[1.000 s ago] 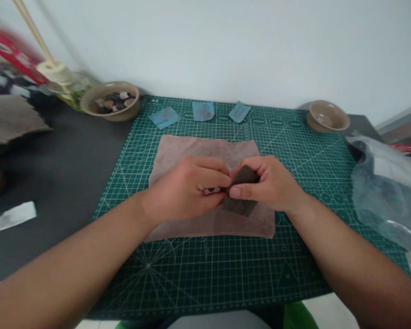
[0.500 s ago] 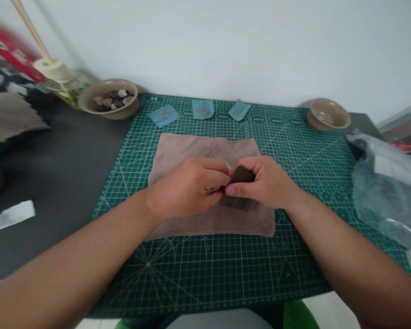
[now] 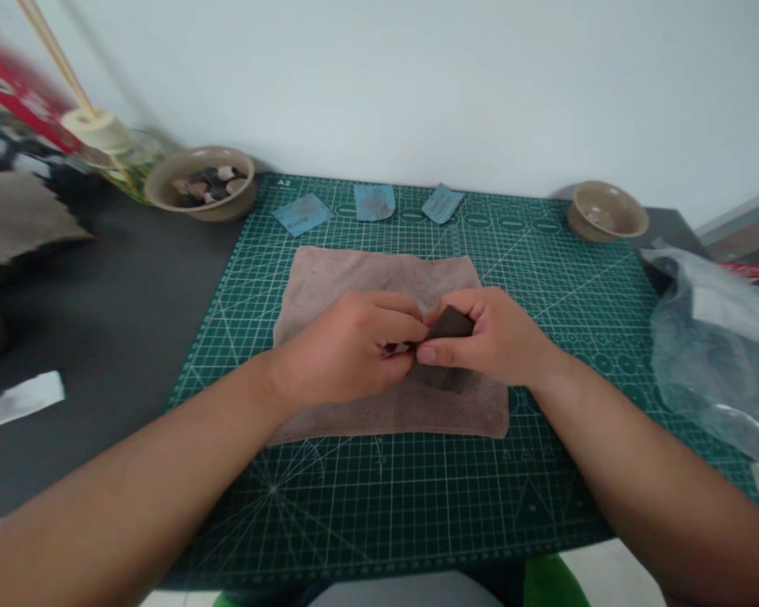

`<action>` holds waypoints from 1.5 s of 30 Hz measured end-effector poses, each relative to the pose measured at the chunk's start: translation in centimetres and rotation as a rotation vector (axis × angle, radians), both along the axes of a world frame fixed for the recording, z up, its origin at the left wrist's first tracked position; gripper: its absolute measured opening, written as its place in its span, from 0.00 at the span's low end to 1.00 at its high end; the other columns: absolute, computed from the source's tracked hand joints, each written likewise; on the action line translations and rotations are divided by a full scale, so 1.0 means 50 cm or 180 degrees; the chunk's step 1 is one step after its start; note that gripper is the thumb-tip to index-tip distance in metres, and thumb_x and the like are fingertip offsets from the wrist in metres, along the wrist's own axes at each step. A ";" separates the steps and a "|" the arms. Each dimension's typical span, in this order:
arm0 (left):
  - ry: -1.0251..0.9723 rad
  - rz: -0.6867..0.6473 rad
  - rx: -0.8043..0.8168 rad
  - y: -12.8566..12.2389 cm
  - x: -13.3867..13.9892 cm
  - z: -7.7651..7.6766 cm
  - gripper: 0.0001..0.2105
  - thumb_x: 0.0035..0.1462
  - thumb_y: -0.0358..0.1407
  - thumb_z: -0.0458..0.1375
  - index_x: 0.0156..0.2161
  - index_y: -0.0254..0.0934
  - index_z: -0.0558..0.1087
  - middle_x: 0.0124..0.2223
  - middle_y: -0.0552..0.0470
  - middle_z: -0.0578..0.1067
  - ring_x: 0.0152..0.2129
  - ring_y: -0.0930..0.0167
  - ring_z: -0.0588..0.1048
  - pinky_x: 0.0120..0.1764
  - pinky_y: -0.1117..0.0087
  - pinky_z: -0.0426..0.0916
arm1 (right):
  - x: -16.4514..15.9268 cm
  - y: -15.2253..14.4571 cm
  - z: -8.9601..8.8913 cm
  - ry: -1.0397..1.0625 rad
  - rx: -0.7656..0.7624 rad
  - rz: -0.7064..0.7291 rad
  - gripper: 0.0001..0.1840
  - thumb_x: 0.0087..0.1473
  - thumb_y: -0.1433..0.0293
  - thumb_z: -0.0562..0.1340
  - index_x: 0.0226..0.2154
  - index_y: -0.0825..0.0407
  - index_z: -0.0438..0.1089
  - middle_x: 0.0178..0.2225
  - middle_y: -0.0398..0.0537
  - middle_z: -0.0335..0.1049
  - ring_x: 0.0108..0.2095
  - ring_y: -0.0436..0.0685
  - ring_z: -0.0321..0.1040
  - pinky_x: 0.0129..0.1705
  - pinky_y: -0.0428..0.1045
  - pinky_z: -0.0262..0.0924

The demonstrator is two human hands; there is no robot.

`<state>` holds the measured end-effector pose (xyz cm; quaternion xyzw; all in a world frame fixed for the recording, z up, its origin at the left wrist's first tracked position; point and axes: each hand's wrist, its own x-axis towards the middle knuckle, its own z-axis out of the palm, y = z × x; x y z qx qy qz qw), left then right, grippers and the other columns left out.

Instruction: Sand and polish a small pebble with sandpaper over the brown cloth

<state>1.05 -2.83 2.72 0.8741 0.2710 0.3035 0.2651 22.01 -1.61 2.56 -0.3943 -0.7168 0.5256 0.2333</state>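
Note:
My right hand point(image 3: 490, 337) grips a dark grey-brown piece of sandpaper point(image 3: 450, 324), thumb in front and fingers behind. Part of this sheet hangs below the thumb, over the cloth. Close against it, my left hand point(image 3: 351, 346) is closed in a pinch, its fingertips meeting those of the right hand. A small object shows a little between the left fingers, but most of it is covered and I cannot make out its kind. Both hands are above a brownish-pink cloth point(image 3: 354, 274), which lies flat on the green cutting mat point(image 3: 379, 506).
A bowl of several stones point(image 3: 202, 206) stands at the back left, near a reed diffuser point(image 3: 101, 135). Three blue printed pieces, one a blue sheet point(image 3: 374, 202), lie along the mat's back. Another bowl point(image 3: 598, 223) and a clear plastic bag point(image 3: 714, 354) are at right.
Hardly anything differs. The sandpaper and the fingertips on it have shifted very slightly to the right; both hands keep their grip.

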 end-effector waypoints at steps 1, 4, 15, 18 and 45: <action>-0.0188 0.0015 -0.0088 0.000 0.000 0.003 0.08 0.55 0.23 0.59 0.30 0.35 0.78 0.30 0.53 0.76 0.23 0.76 0.73 0.24 0.78 0.65 | 0.004 0.000 0.000 0.0191 -0.0213 0.0001 0.20 0.43 0.56 0.76 0.25 0.53 0.71 0.22 0.40 0.68 0.24 0.49 0.62 0.24 0.45 0.53; -0.0628 -0.0033 -0.0226 0.001 -0.002 0.011 0.06 0.56 0.26 0.63 0.36 0.37 0.80 0.32 0.54 0.79 0.24 0.77 0.75 0.24 0.79 0.67 | 0.013 -0.001 0.000 0.0685 -0.0695 0.0012 0.21 0.43 0.55 0.76 0.25 0.52 0.70 0.24 0.41 0.69 0.26 0.51 0.64 0.26 0.46 0.56; 0.0290 -0.0154 0.0393 0.001 0.000 -0.015 0.08 0.57 0.25 0.58 0.28 0.35 0.75 0.28 0.52 0.74 0.24 0.74 0.73 0.26 0.73 0.65 | -0.009 -0.003 0.002 -0.0388 0.0273 0.0087 0.17 0.45 0.61 0.74 0.21 0.54 0.71 0.16 0.36 0.60 0.20 0.46 0.55 0.22 0.45 0.46; -0.0090 0.0021 0.0264 0.000 0.002 -0.005 0.08 0.56 0.23 0.58 0.31 0.34 0.77 0.30 0.52 0.76 0.25 0.75 0.74 0.26 0.75 0.66 | 0.002 -0.002 0.001 0.0081 -0.0199 -0.0090 0.17 0.44 0.59 0.75 0.24 0.54 0.73 0.21 0.39 0.67 0.23 0.48 0.60 0.23 0.44 0.52; -0.1012 -0.0235 -0.0078 -0.003 -0.015 0.013 0.15 0.55 0.23 0.66 0.48 0.34 0.80 0.38 0.48 0.80 0.30 0.73 0.79 0.31 0.75 0.75 | 0.010 -0.003 0.004 0.2057 -0.1667 -0.0078 0.15 0.38 0.67 0.77 0.19 0.53 0.71 0.24 0.45 0.76 0.23 0.52 0.72 0.25 0.45 0.65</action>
